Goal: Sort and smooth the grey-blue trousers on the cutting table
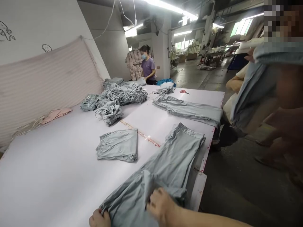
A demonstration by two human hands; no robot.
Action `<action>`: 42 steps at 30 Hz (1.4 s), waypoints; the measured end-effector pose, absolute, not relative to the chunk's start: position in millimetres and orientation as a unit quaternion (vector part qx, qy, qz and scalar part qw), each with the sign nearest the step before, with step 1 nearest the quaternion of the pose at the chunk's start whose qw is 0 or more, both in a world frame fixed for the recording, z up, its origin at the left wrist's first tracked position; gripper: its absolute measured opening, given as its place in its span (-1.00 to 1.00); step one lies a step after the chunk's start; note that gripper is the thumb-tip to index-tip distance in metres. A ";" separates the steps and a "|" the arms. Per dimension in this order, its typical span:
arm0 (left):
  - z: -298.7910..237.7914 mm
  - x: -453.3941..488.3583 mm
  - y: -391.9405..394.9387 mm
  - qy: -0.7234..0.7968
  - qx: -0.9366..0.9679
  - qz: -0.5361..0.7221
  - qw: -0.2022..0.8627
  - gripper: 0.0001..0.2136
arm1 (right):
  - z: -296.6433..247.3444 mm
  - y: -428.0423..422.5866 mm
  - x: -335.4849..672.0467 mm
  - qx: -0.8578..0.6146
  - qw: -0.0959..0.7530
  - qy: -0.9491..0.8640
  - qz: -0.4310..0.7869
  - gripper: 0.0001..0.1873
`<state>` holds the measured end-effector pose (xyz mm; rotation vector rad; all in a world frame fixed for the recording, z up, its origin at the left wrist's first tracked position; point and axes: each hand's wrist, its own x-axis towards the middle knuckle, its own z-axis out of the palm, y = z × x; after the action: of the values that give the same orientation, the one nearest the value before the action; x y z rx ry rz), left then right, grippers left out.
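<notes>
Two bare hands work at the near edge of a white table (52,164), on one spread pair of grey-blue trousers (175,151) running from near centre toward the far right. The left hand (100,218) has its fingers curled closed, pinching the cloth's near left edge. The right hand (163,205), slightly blurred, has bent fingers that seem closed on one raised fold. One folded garment (118,145) lies just left of the trousers. Farther off are one tangled heap (123,94), one pair of red-handled scissors (184,91) and two other people.
</notes>
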<state>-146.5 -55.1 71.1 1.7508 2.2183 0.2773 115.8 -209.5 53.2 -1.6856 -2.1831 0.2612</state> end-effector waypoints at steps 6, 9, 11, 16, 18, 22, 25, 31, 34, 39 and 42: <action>74.8 -129.0 -70.8 0.773 0.609 0.114 0.138 -0.63 | 52.9 -225.0 122.3 -0.588 0.201 -0.742 0.251 -0.82; 73.5 -128.0 -77.4 0.776 0.604 0.115 0.141 -0.62 | 60.3 -205.7 168.7 -0.727 0.190 -0.600 0.273 -0.75; 72.6 -128.5 -79.1 0.776 0.604 0.117 0.141 -0.61 | 58.0 -189.6 182.2 -0.738 0.188 -0.561 0.324 -0.72; 70.4 -131.1 -75.5 0.773 0.606 0.125 0.139 -0.64 | 47.3 -164.1 163.1 -0.639 0.197 -0.607 0.428 -0.56; 69.7 -132.8 -73.4 0.774 0.604 0.128 0.141 -0.64 | 49.6 -163.8 161.2 -0.642 0.201 -0.612 0.416 -0.71; 71.5 -137.2 -72.4 0.775 0.600 0.138 0.144 -0.65 | 64.3 -179.9 198.7 -0.659 0.323 -0.585 0.345 -0.76; 75.6 -139.1 -74.0 0.781 0.592 0.143 0.143 -0.65 | 82.6 -193.4 258.0 -0.657 0.451 -0.493 0.349 -0.57; 84.1 -132.0 -70.5 0.804 0.562 0.120 0.155 -0.55 | 122.6 -181.1 397.5 -0.831 0.214 -0.504 0.095 -0.68; 87.9 -126.6 -66.1 0.814 0.546 0.117 0.162 -0.53 | 127.0 -159.4 435.4 -0.824 0.039 -0.562 0.059 -0.78; 85.3 -123.8 -62.6 0.823 0.536 0.101 0.161 -0.52 | 115.7 -121.4 450.7 -0.801 0.032 -0.592 0.077 -0.76; 77.9 -128.9 -61.1 0.829 0.529 0.104 0.148 -0.53 | 104.7 -111.8 458.6 -0.797 0.047 -0.590 0.121 -0.73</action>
<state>-128.9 -61.1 77.9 1.5215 2.3851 0.2983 458.6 -111.8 104.7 -2.4318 -1.8001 0.3695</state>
